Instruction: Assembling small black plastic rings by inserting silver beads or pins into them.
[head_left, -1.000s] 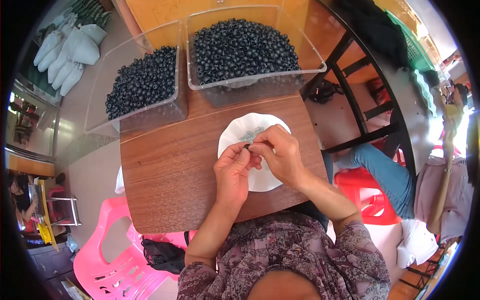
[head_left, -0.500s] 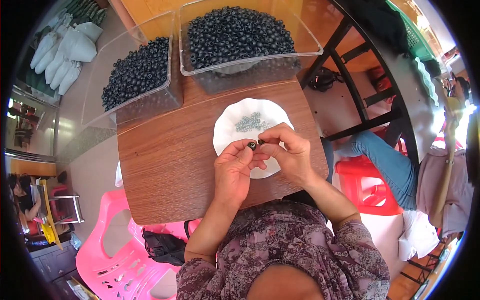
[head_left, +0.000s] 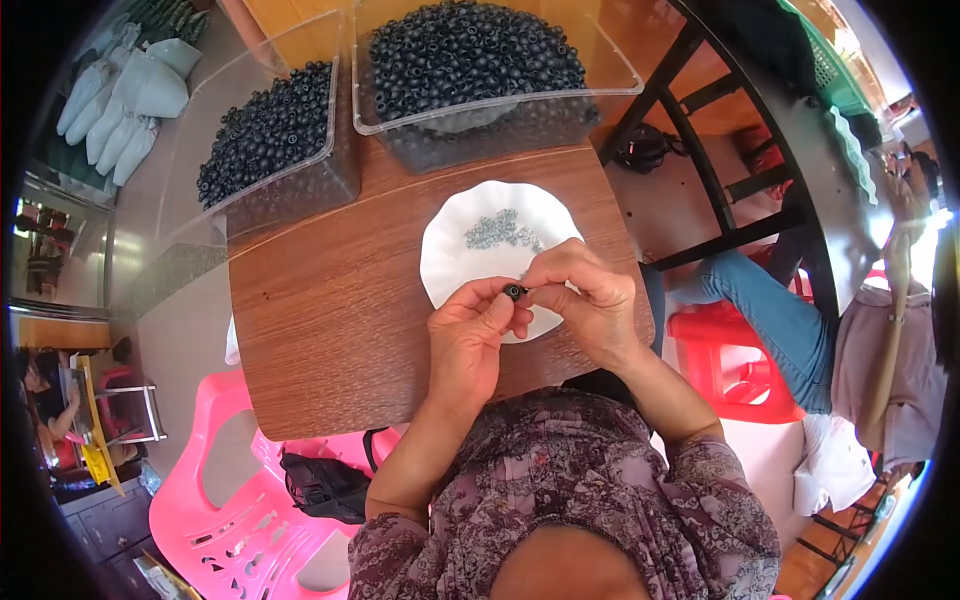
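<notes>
A small round black bead-like piece [head_left: 514,291] with a hole is pinched between the thumb and fingers of my left hand [head_left: 465,340]. My right hand [head_left: 592,308] is closed in a pinch just to its right, fingertips against the piece; a tiny dark bit shows there, too small to name. Both hands hover over the near edge of a white scalloped plate [head_left: 442,255]. On that plate lies a loose cluster of small clear, greenish-grey rings [head_left: 500,230]; a few sit close to my right fingers.
Two clear plastic bins, a left one [head_left: 290,195] and a larger right one [head_left: 470,145], hold heaps of black bead-like pieces beyond the plate on the brown wooden table [head_left: 330,320]. A pink chair [head_left: 200,480] stands left, a red stool [head_left: 725,365] and another person's leg [head_left: 765,310] right.
My right fingertips have come in from slightly apart to meet the black piece in my left hand. The piece has shifted slightly right. The whole view has moved a little.
</notes>
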